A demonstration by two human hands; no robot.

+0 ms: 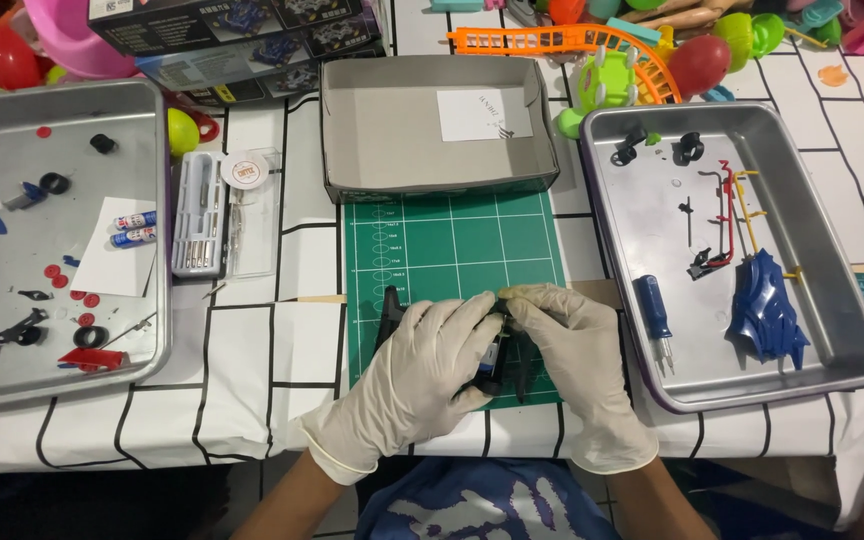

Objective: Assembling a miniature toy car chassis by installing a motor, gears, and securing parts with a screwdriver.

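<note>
Gloved hands meet over the green cutting mat point(452, 245), both wrapped around a small black model car chassis point(497, 362) that sits low on the mat near its front edge. Left hand point(422, 375) is curled over the chassis from the left side, fingers closed around it and covering most of it. Right hand point(577, 365) comes in from the other side with thumb and forefinger pinched together at the top of the chassis; whether there's a tiny part between those fingertips, can't tell, it's too small. A bit of blue shows inside the chassis between the two hands.

Right of the mat there's a metal tray point(852, 330) with a blue car body shell point(767, 310), a blue-handled screwdriver point(655, 318), a red parts sprue point(724, 215), a yellow sprue just beside it and a couple of black tyres point(687, 148) up near the back wall.

Left side has another metal tray point(152, 200) with loose red bits, black tyres, two small batteries point(134, 228) lying on a white sheet, and some blue pieces at the far left edge. Between that tray and the mat sits a clear case of tools point(198, 215).

Behind the mat is an open grey cardboard box point(352, 130) with a white slip of paper in it. Colourful plastic toys are piled along the back of the table, including an orange track piece point(562, 42).
</note>
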